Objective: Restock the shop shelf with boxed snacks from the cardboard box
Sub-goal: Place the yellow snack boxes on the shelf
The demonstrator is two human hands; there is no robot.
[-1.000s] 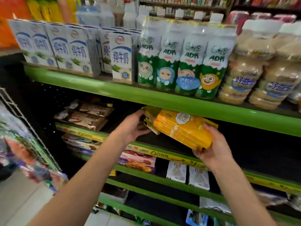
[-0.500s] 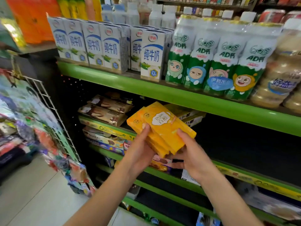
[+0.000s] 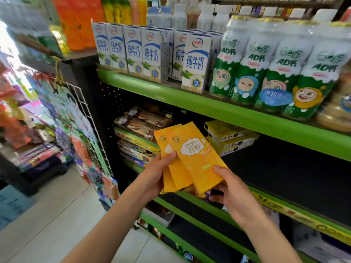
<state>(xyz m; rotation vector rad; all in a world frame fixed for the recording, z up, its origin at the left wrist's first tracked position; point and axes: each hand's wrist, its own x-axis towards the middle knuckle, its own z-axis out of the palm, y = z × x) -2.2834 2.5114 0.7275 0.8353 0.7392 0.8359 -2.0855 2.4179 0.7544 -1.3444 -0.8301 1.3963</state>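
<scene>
Both hands hold a fanned stack of yellow snack boxes (image 3: 191, 158) in front of the green shelving. My left hand (image 3: 157, 175) grips the stack's left edge, thumb on a box front. My right hand (image 3: 229, 194) holds the lower right corner, thumb on the top box. Behind them, a pile of the same yellow boxes (image 3: 228, 135) lies on the second green shelf (image 3: 284, 204), with dark bare shelf to its right. The cardboard box is out of view.
Milk cartons (image 3: 152, 54) and green AD drink bottles (image 3: 275, 69) fill the upper shelf (image 3: 209, 109). Brown biscuit boxes (image 3: 142, 122) lie left of the yellow pile. A wire rack (image 3: 89, 126) of hanging goods stands at the left. Tiled floor (image 3: 57, 215) lies below.
The hands drew the held yellow boxes back from the shelf, down and toward me. The pile left on the shelf came into sight, and the view swung left.
</scene>
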